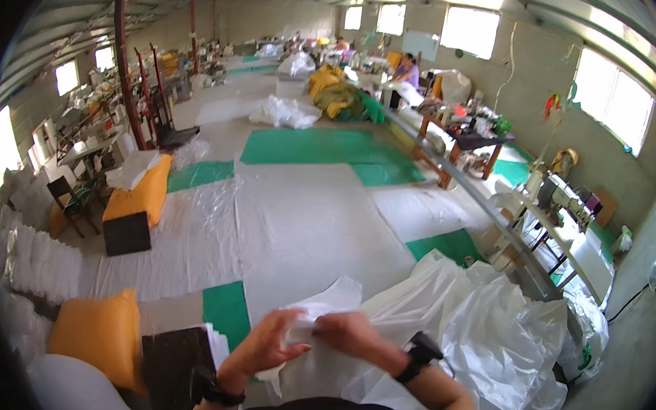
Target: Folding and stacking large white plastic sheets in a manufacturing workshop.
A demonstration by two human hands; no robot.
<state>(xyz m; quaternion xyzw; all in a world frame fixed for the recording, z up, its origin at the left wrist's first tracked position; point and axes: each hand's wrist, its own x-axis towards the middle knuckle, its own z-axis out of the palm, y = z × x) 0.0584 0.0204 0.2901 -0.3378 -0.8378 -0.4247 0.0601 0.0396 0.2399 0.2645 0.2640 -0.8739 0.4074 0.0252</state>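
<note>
A thin white sheet point(322, 362), either plastic or cloth, hangs in front of me with its upper edge between my hands. My right hand point(352, 335) pinches that edge, the fingertips bent down onto it. My left hand point(261, 346) curves round the sheet's left side, fingertips on its top edge and thumb lower down, apart from the fingers. Past the hands, a pale flap of the sheet sticks up. Both wrists wear black bands. To the right, a large crumpled heap of translucent white plastic sheeting point(488, 325) lies close to my right forearm.
At left are a yellow sack point(98, 333), a dark box point(177, 363) and another yellow bundle point(140, 190). Green sheets point(332, 151) and white sheeting cover the floor ahead. A metal rail point(488, 225) and sewing machine point(563, 200) stand right. One person point(408, 71) sits far off.
</note>
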